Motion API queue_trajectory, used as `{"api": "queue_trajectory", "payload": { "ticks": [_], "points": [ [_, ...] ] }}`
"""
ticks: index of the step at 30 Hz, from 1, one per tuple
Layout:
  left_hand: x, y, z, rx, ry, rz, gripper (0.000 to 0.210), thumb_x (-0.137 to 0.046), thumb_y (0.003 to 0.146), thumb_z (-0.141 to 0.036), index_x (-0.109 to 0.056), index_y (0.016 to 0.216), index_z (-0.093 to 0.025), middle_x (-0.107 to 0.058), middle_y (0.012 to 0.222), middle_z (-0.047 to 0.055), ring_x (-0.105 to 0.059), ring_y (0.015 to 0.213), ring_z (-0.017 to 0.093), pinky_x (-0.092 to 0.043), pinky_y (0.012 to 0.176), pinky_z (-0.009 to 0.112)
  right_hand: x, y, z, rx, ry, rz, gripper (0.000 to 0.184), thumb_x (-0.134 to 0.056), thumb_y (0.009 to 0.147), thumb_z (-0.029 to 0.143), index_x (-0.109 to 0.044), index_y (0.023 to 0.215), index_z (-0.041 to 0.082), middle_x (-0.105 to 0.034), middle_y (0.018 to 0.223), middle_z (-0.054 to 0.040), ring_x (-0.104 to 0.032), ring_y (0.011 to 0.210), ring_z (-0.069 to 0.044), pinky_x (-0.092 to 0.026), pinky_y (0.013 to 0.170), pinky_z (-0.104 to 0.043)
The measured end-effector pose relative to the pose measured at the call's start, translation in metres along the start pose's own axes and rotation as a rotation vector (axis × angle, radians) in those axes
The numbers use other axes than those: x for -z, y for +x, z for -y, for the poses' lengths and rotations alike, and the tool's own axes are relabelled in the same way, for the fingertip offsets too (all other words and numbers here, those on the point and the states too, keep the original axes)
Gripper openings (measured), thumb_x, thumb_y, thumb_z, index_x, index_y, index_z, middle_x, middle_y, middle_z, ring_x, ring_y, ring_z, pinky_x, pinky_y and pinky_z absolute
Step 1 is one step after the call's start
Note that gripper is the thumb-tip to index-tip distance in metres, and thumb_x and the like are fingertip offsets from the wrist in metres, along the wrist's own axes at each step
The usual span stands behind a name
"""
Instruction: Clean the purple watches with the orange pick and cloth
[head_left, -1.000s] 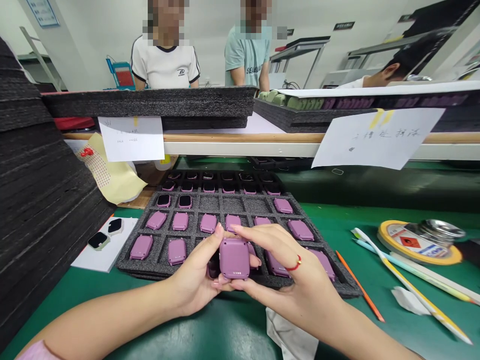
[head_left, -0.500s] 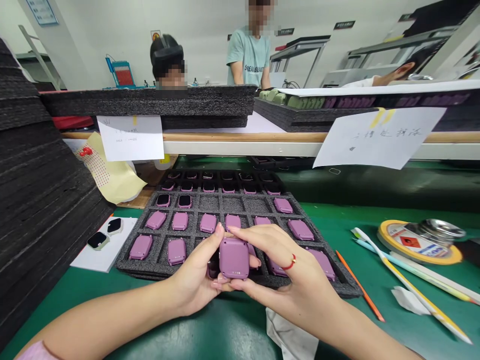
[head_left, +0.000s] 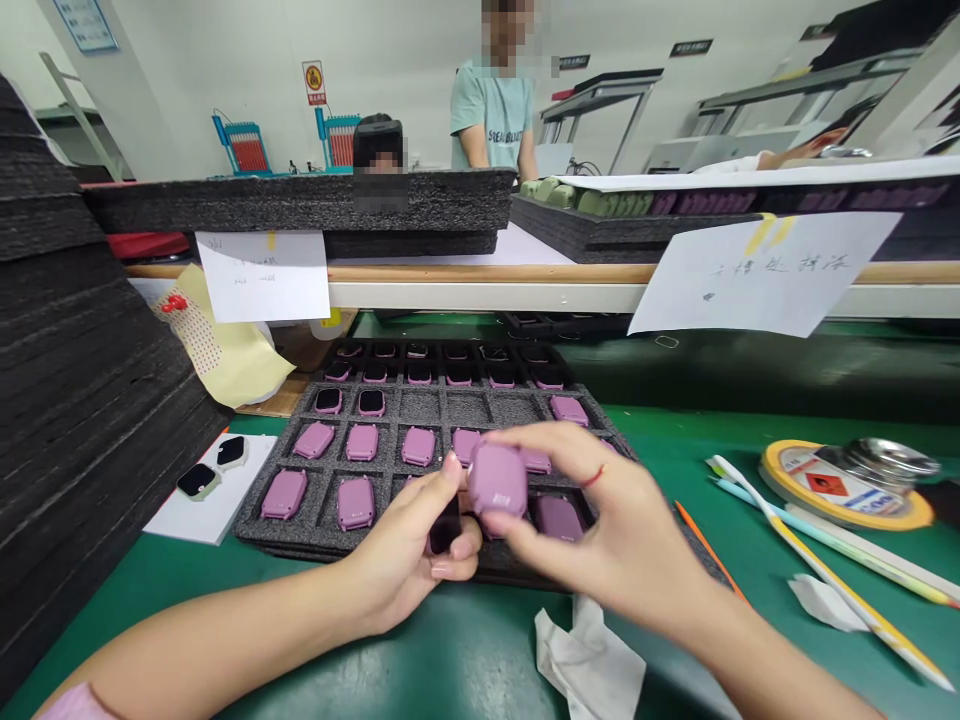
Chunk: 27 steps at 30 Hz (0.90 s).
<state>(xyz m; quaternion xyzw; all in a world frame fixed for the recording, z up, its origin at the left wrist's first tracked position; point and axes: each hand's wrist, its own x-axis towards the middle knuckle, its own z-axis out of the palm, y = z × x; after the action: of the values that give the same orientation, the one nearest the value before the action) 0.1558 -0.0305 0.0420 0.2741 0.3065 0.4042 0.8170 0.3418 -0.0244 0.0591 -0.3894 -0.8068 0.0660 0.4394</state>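
Note:
My right hand (head_left: 622,520) pinches a purple smartwatch case (head_left: 498,480) between thumb and fingers, its plain back towards me. Just left of it, my left hand (head_left: 397,550) is closed around a second smartwatch (head_left: 445,525) with a dark screen, partly hidden by the fingers. Both hands are above the front of a black foam tray (head_left: 247,532). In its compartments lie several purple cases, such as one at the front left (head_left: 355,502), mostly back up. Dark-screened watches (head_left: 371,402) fill the rear rows, and a few middle compartments hold nothing.
A crumpled white cloth (head_left: 589,660) lies in front of the tray. On the right are an orange stick (head_left: 709,550), pens (head_left: 832,560) and a yellow tape roll (head_left: 847,485). Two pale watches (head_left: 199,482) rest at left beside stacked foam (head_left: 90,400). Co-workers (head_left: 491,115) are behind the shelf.
My right hand has drawn the purple case slightly up and right, apart from the left hand, and tilted it. The dark screen in my left hand is now more exposed.

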Motion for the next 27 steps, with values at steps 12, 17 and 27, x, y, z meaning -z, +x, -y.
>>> {"api": "queue_trajectory", "payload": {
  "ticks": [12,17,27],
  "points": [
    [0.004,0.013,-0.004,0.146,-0.001,-0.017,0.042,-0.085,0.075,-0.045,-0.063,0.092,-0.013,-0.08,0.095,0.016,-0.067,0.06,0.013,-0.045,0.055,0.022,-0.014,0.013,-0.112,-0.262,-0.177,0.125,0.036,-0.055,0.093,0.032,-0.07,0.123,0.017,-0.07,0.132,-0.0172,-0.062,0.13,-0.038,-0.047,0.109,-0.065],
    [0.01,0.013,-0.003,0.085,0.048,0.193,0.051,-0.055,0.09,-0.068,-0.054,0.078,-0.019,-0.082,0.079,0.012,-0.054,0.039,0.008,-0.03,0.04,0.018,-0.016,0.006,-0.06,-0.096,-0.115,0.056,0.037,-0.05,0.102,0.03,-0.059,0.137,0.024,-0.065,0.14,-0.0107,-0.058,0.134,-0.028,-0.047,0.113,-0.054],
    [0.003,0.016,-0.006,-0.002,0.366,0.107,0.054,-0.059,0.088,-0.069,-0.064,0.084,-0.015,-0.068,0.065,0.003,-0.04,0.043,0.006,-0.026,0.042,0.019,-0.031,-0.013,-0.041,0.059,0.226,-0.032,0.003,-0.053,0.101,0.022,-0.056,0.101,0.022,-0.071,0.104,-0.0059,-0.066,0.108,-0.019,-0.054,0.095,-0.036]
  ]
}}
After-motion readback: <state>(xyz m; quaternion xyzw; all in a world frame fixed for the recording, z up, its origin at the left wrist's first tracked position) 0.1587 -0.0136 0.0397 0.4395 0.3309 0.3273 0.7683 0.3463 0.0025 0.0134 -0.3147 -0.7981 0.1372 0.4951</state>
